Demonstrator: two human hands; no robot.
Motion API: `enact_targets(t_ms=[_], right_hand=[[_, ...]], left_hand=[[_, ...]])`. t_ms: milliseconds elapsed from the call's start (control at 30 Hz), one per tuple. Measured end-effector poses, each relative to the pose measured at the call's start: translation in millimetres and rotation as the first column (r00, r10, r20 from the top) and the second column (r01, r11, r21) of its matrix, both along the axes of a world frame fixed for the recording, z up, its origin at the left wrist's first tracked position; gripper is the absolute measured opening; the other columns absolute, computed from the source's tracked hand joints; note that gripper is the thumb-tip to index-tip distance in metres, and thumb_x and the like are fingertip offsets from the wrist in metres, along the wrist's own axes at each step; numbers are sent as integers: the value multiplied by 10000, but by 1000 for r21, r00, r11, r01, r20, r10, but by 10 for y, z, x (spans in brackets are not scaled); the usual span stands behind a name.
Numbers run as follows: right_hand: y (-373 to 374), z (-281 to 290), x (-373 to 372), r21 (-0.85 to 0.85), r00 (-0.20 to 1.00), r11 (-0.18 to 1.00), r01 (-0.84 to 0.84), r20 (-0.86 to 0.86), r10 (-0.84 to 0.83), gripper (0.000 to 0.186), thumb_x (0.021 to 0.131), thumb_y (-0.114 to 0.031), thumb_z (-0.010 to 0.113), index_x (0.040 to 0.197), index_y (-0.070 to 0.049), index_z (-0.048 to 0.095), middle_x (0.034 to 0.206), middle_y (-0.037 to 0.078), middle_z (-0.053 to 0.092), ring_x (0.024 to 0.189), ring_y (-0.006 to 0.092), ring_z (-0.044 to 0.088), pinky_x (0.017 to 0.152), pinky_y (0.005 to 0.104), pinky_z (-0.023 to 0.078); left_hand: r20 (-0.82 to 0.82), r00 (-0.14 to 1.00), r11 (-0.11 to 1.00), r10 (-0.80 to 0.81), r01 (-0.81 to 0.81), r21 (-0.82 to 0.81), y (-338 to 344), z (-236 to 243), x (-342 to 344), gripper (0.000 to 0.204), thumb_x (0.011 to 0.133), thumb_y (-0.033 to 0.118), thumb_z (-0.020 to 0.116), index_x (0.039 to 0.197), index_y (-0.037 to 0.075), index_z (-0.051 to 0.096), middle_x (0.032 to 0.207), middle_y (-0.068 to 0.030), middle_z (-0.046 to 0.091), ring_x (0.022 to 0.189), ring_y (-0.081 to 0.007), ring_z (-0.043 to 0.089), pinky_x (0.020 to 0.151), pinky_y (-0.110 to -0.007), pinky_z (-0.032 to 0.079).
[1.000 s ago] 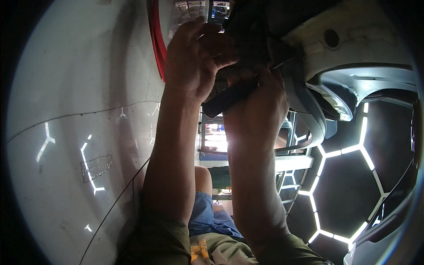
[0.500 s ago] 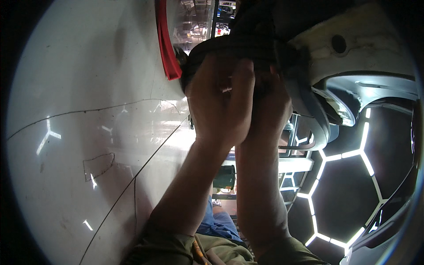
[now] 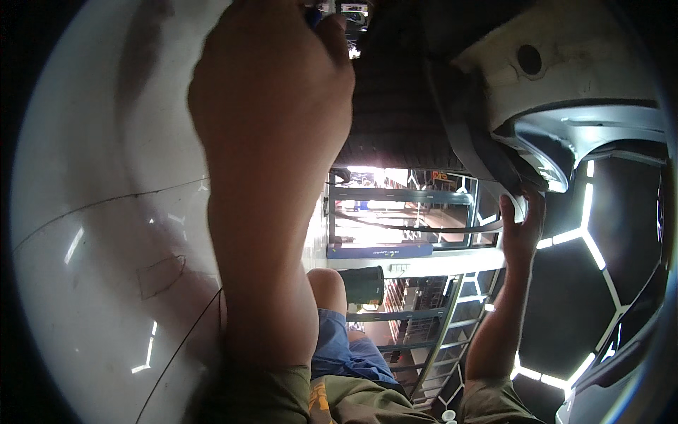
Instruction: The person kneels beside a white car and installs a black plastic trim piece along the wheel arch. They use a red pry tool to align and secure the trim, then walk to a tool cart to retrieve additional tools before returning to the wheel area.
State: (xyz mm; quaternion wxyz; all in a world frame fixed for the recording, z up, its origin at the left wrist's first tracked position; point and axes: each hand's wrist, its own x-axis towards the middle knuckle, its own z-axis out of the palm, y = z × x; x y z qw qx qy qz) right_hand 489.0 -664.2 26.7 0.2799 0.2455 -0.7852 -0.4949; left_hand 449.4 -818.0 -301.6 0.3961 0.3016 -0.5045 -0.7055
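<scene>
My left hand (image 3: 272, 106) fills the upper middle of the view, seen from the back, raised beside a black tyre (image 3: 395, 106). Its fingers curl away from me; a small blue bit shows at its top edge, and what it holds is hidden. My right hand (image 3: 521, 225) is lower right, its fingers hooked over the lower edge of a grey wheel-arch liner (image 3: 470, 141) that curves around the tyre. Above that liner sits a white car body part (image 3: 579, 63) with a round hole in it.
A large white car panel (image 3: 106, 233) with thin seam lines takes up the left side. A dark ceiling with hexagonal strip lights (image 3: 586, 283) lies to the right. Metal racks (image 3: 424, 332), a dark bin (image 3: 364, 284) and a bright shop front (image 3: 395, 212) show in the middle. My knee in blue shorts (image 3: 332, 332) is below.
Both hands were together at the dark part beside the tyre. My right hand has dropped away to the right onto the liner's edge; my left hand now looms larger and nearer.
</scene>
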Motion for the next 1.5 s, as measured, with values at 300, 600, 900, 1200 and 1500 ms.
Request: enact_targets(t_ms=[300,600,900,1200,1500], right_hand=[[278,881,98,-68,941,939,338,27,-337,637,792,-326,706,1281,-17,437,1245,191,501,1167,346,476,975,429,381],[-459,1045,271,30,977,977,210,-46,-208,683,798,-348,699,1308,3,411,1234,210,495,1142,334,490,987,420,369],[-410,996,617,300,993,950,89,-104,-61,495,761,-296,719,1101,0,518,983,157,581,889,306,580,784,409,459],[-912,391,834,17,979,983,184,-94,-182,492,723,-336,751,1052,-16,573,903,171,618,821,331,606,753,395,479],[-1099,582,731,276,1000,961,-6,-18,11,471,657,-320,802,990,-53,604,902,124,611,822,298,612,735,389,496]], left_hand=[[113,981,986,155,-162,49,77,206,-210,257,824,167,604,1017,2,560,933,-186,603,876,-322,611,784,-402,480],[-236,932,956,274,-236,176,221,353,-304,138,837,120,575,900,-1,552,797,-177,603,726,-316,625,648,-395,520],[-711,703,985,-8,126,114,849,1075,-683,194,863,103,498,1017,20,582,998,-213,593,946,-356,577,853,-425,470],[-824,562,991,-76,131,-2,782,1181,-891,266,883,81,397,1093,47,557,1046,-189,596,1024,-335,561,923,-425,427],[-851,468,878,-238,477,17,686,1212,-737,350,964,28,340,1281,21,488,1289,-143,513,1200,-238,486,1042,-336,351]])
